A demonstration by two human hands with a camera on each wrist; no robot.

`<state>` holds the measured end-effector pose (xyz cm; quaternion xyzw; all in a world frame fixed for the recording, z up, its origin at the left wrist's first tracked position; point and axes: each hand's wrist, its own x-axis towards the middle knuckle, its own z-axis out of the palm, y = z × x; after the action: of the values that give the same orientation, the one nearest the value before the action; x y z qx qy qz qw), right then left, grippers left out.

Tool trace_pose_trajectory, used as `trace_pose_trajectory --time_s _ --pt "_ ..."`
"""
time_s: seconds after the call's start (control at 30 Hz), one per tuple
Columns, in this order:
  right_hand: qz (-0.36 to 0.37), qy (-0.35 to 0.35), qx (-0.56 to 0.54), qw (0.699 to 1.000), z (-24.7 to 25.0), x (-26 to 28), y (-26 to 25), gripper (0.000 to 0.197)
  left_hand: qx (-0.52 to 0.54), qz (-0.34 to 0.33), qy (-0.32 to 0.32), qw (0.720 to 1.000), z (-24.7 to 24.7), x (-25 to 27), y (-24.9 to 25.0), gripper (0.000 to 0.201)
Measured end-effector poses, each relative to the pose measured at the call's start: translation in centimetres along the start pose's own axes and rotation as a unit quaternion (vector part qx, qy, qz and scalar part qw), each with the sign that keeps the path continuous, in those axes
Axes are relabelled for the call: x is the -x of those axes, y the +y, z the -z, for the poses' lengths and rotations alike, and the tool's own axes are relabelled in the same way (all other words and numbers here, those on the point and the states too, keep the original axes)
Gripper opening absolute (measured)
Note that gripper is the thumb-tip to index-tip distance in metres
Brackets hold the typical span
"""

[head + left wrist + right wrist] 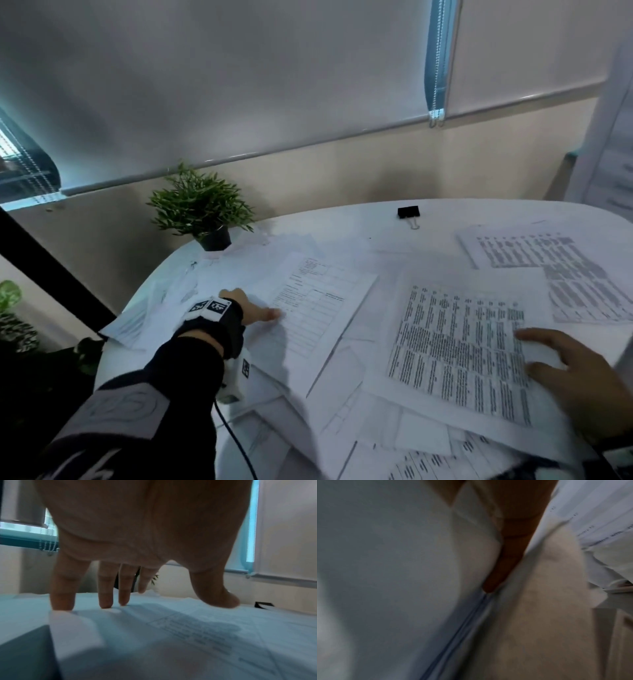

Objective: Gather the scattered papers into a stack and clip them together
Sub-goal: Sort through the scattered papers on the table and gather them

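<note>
At left of centre in the head view, the left hand (251, 308) is pressing flat, fingers straight, on a form sheet (318, 301). Papers (342, 394) are lying loose and overlapping across the white table (359, 219), so gathering is judged barely begun. At upper centre the binder clip (408, 212) is sitting unused. At lower right the right hand (579, 380) is resting spread on a printed sheet (459, 353), gripping nothing.

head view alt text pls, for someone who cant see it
Two bare hands press flat on loose printed papers scattered over a white table: the left hand on a form sheet, the right hand on a sheet of dense text. A black binder clip lies untouched at the far edge, near a potted plant.
</note>
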<state>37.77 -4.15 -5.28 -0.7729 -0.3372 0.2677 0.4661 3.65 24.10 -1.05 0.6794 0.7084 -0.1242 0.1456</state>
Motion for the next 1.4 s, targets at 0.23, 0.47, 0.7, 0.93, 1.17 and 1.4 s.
trace_pose_trajectory --time_s 0.23,0.47,0.7,0.93,1.17,1.4 --pt "0.014 -0.013 -0.045 0.999 0.2 -0.9 2.8 0.052 0.038 -0.001 0.025 0.999 -1.0 -1.3 0.0 0.102" --pt "0.028 -0.012 -0.041 0.999 -0.1 -1.0 3.1 0.039 0.129 -0.101 0.147 0.976 4.1 -0.8 -0.9 0.053" --pt "0.050 0.006 -0.031 0.998 -0.2 -0.1 1.6 0.038 0.640 -0.266 0.062 0.718 9.4 5.3 -1.2 0.022" --pt "0.034 0.001 -0.042 0.999 0.0 0.3 1.1 0.039 0.580 -0.235 0.069 0.777 7.8 5.4 2.3 0.026" --pt "0.014 -0.001 -0.043 0.999 -0.2 0.2 1.1 0.038 0.232 -0.084 0.191 0.950 3.5 2.7 -2.6 0.024" --pt "0.017 0.001 -0.026 1.000 -0.2 0.5 0.8 0.041 0.582 -0.270 0.063 0.764 6.2 7.8 3.0 0.018"
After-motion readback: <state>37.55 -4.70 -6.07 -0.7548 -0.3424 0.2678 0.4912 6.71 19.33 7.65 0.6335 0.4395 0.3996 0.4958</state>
